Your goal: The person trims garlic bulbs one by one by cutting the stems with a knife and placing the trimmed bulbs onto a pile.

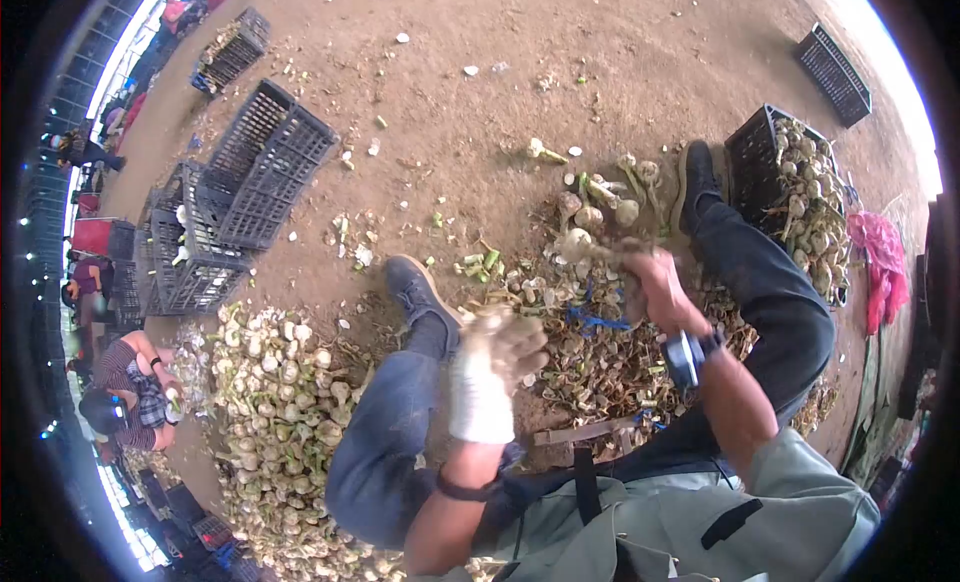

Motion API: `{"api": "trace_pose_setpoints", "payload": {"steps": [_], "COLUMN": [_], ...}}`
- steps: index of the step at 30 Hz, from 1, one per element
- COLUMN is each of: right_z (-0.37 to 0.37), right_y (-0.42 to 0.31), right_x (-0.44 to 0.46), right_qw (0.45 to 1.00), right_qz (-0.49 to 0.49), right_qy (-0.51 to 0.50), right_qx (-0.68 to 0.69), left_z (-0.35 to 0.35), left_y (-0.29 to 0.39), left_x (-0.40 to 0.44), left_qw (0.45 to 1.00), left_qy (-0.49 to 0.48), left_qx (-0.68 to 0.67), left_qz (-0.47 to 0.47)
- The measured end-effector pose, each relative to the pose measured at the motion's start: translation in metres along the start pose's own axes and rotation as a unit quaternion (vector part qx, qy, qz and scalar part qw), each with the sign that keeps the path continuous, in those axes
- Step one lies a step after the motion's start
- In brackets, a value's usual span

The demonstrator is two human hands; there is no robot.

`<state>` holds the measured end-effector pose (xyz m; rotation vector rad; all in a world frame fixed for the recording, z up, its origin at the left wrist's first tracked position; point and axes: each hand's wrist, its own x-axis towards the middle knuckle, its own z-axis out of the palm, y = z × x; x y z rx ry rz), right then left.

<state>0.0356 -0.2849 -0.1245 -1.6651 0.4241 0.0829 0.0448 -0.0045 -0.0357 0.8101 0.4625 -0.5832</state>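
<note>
My left hand [508, 350], in a soiled glove with a white cuff, is above the ground between my shoes. Its fingers are smeared by motion, and a pale blur lies at their tips, so I cannot tell if it holds anything. My right hand [652, 279] is closed around the stem of a garlic bulb [577, 246], whose round end points left. Several more stemmed garlic bulbs [590, 218] lie on the dirt just beyond it. Beneath both hands spreads a litter of dry skins and cut stems [590, 367], with a blue strip [598, 320] in it.
A large heap of trimmed garlic [285, 402] lies left of my leg. A black crate full of garlic [740, 152] stands beside my right shoe, near a pink net bag [880, 252]. Black crates [262, 182] are stacked at the left. A person [125, 397] sits beyond the heap.
</note>
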Motion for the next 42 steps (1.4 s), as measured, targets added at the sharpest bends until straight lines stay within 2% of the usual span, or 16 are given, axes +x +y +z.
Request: {"api": "trace_pose_setpoints", "payload": {"steps": [1,9,11,14,19,21,22,23,25,27,29,33,35,36,41,42], "right_z": [0.010,0.064,0.057,0.031,0.020,0.024,0.027,0.030,0.035,0.037,0.038,0.038,0.036,0.034,0.018,0.016], "right_y": [-0.036,-0.069,-0.072,-0.082,-0.076,-0.085,-0.091,-0.101,-0.113,-0.115,-0.113,-0.112,-0.110,-0.108,-0.068,-0.072], "right_x": [-0.030,-0.160,-0.167,-0.168,-0.168,-0.167,-0.166,-0.165,-0.162,-0.159,-0.156,-0.153,-0.151,-0.150,-0.141,-0.139], "right_qw": [0.986,0.971,0.984,0.993,0.968,0.950,0.943,0.935,0.932,0.929,0.928,0.934,0.925,0.926,0.928,0.929], "right_qz": [0.135,0.089,0.072,0.047,-0.128,-0.118,-0.133,-0.147,-0.149,-0.149,-0.141,-0.115,-0.114,-0.110,-0.080,-0.086], "right_qy": [-0.012,-0.090,-0.096,-0.103,-0.105,-0.136,-0.148,-0.160,-0.176,-0.192,-0.202,-0.202,-0.220,-0.219,-0.260,-0.256], "right_qx": [0.098,0.205,0.133,0.038,-0.187,-0.254,-0.268,-0.281,-0.281,-0.281,-0.278,-0.270,-0.288,-0.286,-0.253,-0.253], "left_z": [0.004,0.030,0.024,0.014,0.020,0.023,0.009,-0.006,-0.032,-0.033,-0.038,-0.032,-0.029,-0.022,0.037,0.042], "left_y": [-0.013,-0.043,-0.048,-0.035,-0.020,-0.019,-0.014,-0.023,-0.038,-0.035,-0.037,-0.037,-0.024,-0.023,-0.003,0.000], "left_x": [0.003,-0.023,-0.030,-0.031,-0.047,-0.048,-0.044,-0.039,-0.031,-0.039,-0.039,-0.043,-0.036,-0.033,-0.035,-0.034], "left_qw": [0.999,0.991,0.995,0.930,0.917,0.831,0.720,0.721,0.590,0.622,0.765,0.844,0.548,0.549,0.395,0.391], "left_qy": [0.027,-0.133,-0.101,-0.131,-0.156,-0.218,-0.239,-0.239,-0.273,-0.287,-0.272,-0.237,-0.276,-0.279,-0.297,-0.296], "left_qx": [0.020,0.010,0.015,0.289,0.318,0.436,0.622,0.622,0.647,0.643,0.561,0.469,0.695,0.696,0.869,0.872], "left_qz": [-0.039,0.000,0.015,0.187,0.183,0.270,0.195,0.190,0.398,0.343,0.165,0.108,0.374,0.370,-0.005,0.000]}}
